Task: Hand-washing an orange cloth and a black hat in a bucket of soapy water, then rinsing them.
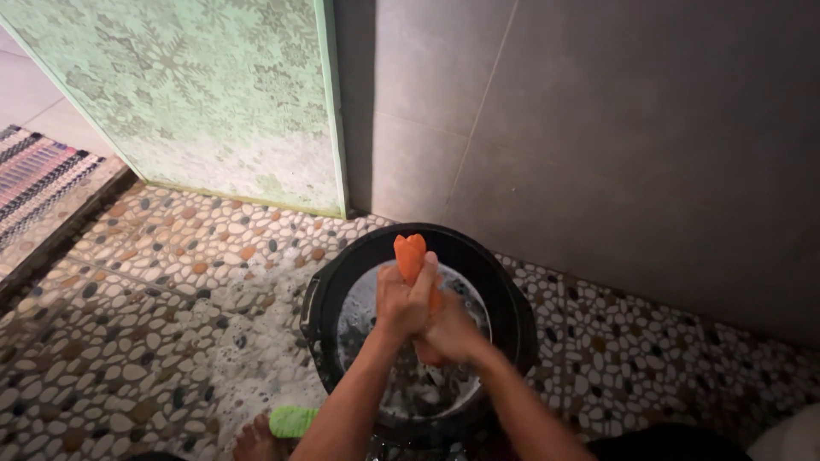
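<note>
Both our forearms are rising from the bottom edge of the frame and meeting over a black bucket [318,294] in the lower middle. We are holding an orange cloth [410,254] twisted into a thick roll above the soapy water [363,312].

Our left hand [403,300] is sitting higher on the roll, with its fingers [427,271] wrapped tight around it, so that the folded orange tip is sticking out just above the fist. Our right hand [450,333] is clamping the lower part, directly beneath and touching the left; its fingers are curled shut on the cloth too, though most of the fabric there is hidden by the hand itself. The roll's long axis is running up the frame, tilting slightly away from us towards the grey wall [615,154], and the two fists are stacked along it, the right one nearer to us.

At the lower left, just beside the bucket, a bare foot [254,440] is resting on the pebble floor [111,324], with a green brush-like thing [293,422] touching it or nearly so; we cannot tell which. Foam is spreading over the pebbles there. A pale green patterned door panel [222,94] is filling the upper left, and a striped mat [38,175] is lying at the far left edge.
</note>
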